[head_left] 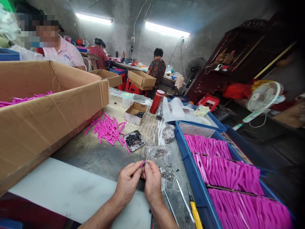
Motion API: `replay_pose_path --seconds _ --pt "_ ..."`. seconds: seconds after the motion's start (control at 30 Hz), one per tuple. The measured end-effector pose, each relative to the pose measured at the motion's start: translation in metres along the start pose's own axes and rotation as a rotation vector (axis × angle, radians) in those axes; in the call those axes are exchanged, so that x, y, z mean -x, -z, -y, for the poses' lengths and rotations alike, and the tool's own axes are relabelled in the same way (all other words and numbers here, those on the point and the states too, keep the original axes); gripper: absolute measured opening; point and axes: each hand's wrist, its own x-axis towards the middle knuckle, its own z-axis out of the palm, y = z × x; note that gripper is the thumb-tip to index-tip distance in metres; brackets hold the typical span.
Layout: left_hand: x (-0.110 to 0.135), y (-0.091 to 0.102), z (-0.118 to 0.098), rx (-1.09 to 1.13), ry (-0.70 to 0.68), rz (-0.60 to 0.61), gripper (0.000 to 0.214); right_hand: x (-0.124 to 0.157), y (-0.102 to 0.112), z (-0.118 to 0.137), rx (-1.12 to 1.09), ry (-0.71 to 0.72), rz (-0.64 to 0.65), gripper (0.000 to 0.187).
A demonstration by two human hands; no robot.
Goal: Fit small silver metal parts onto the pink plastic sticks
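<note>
At the front middle of the table, my left hand point(127, 182) and my right hand point(152, 183) meet, fingertips pinched together. Between them shows the end of a small magenta stick-like piece point(143, 163); fingers hide most of it. A tiny dark spot sits beside it at my right thumb, too small to name. Beyond my hands lie a pile of magenta pieces point(108, 128) and a metal tray point(134, 140) of small black parts. Clear plastic bags of small shiny metal parts point(160, 153) rest just past my right hand.
A large cardboard box point(54, 117) stands at left. On the right, a blue crate point(190, 178) holds rows of magenta pieces. A yellow-handled screwdriver point(195, 213), a white-handled tool point(184, 198), a small carton point(135, 114) and a red flask point(156, 102) are nearby. Several people sit beyond.
</note>
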Motion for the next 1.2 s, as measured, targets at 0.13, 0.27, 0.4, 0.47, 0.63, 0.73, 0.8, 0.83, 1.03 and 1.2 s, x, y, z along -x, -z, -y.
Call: replay_pose_path --seconds 0.13,0.27,0.4,0.47,0.63,0.73,0.8,0.83,1.03,1.2 --pt "0.0002 0.0003 0.0001 -0.010 0.000 -0.001 0.021 0.0015 0.0004 0.0004 0.092 0.037 -0.026 0.020" --pt "-0.0001 0.0009 -0.0003 -0.021 -0.011 0.003 0.022 0.0032 -0.0001 0.0035 0.110 0.074 -0.009 0.020" --pt "-0.0003 0.0014 -0.0007 -0.016 -0.017 0.002 0.022 0.0044 0.0005 0.0052 0.108 0.091 0.001 0.020" --pt "-0.0001 0.0016 -0.0006 -0.016 -0.017 0.007 0.022 0.0043 0.0017 0.0044 0.113 0.091 0.004 0.020" --pt "0.0010 0.0021 0.0004 -0.017 -0.015 0.014 0.022 0.0015 0.0041 0.0019 0.141 0.115 -0.024 0.017" --pt "0.0009 0.0024 0.0007 -0.010 -0.019 0.008 0.022 -0.0009 0.0045 0.0028 0.160 0.138 -0.039 0.015" --pt "0.0007 0.0027 0.0005 -0.001 -0.021 0.007 0.022 -0.0019 0.0048 0.0042 0.164 0.149 -0.049 0.014" --pt "0.0007 0.0029 0.0004 0.005 -0.021 0.007 0.022 -0.0022 0.0051 0.0049 0.165 0.155 -0.054 0.013" --pt "0.0006 0.0033 -0.0002 0.051 -0.007 0.012 0.021 -0.0024 0.0072 0.0062 0.169 0.189 -0.048 0.010" --pt "0.0005 0.0026 -0.0015 0.101 0.034 0.011 0.021 -0.0034 0.0088 0.0065 0.224 0.230 -0.032 0.010"
